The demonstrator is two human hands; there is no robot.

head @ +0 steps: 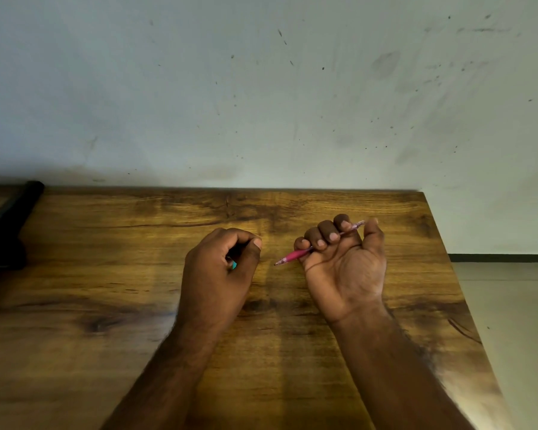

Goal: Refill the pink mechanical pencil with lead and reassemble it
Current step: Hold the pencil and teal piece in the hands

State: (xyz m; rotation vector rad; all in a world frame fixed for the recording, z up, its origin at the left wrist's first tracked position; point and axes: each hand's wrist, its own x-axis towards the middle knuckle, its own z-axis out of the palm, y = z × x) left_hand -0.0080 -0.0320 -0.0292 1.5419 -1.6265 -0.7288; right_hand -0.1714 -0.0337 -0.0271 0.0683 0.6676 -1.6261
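Observation:
My right hand (343, 268) is turned palm up over the wooden table (106, 305), its fingers curled around the pink mechanical pencil (292, 255). The pencil's pink grip and tip stick out to the left of my little finger; its clear rear end shows beside my thumb. My left hand (218, 271) rests on the table in a loose fist a short way left of the pencil tip. A small teal object (234, 265) peeks out between its fingers; most of it is hidden, so I cannot tell what it is.
A dark object (3, 231) lies at the table's far left edge. The table's back edge meets a stained pale wall (261, 88). The table's right edge (466, 305) drops off to the floor.

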